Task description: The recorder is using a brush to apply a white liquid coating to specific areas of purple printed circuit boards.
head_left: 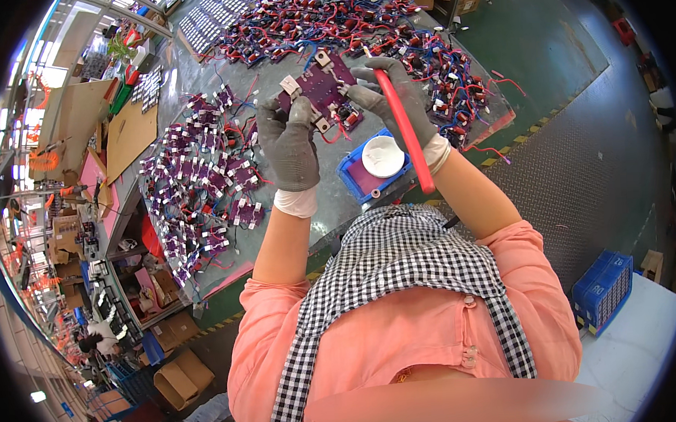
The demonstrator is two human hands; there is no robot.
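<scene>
A purple circuit board [319,89] with white connector blocks and short wires is held up over the table. My left hand [290,147], in a grey glove, grips it by its left edge, thumb on the near side. My right hand [402,99], gloved too, is closed around a long red handle [410,136] that slants toward me; I cannot make out the tool's working end. Its fingertips are at the board's right edge. Below the board stands a small blue tray [345,176] containing a round white dish [383,157].
Several purple boards [200,160] are heaped to the left. A bigger pile of wired boards [307,24] covers the far side and continues down the right [453,85]. White parts in rows [213,20] lie far left. A blue crate [602,291] stands off the table at right.
</scene>
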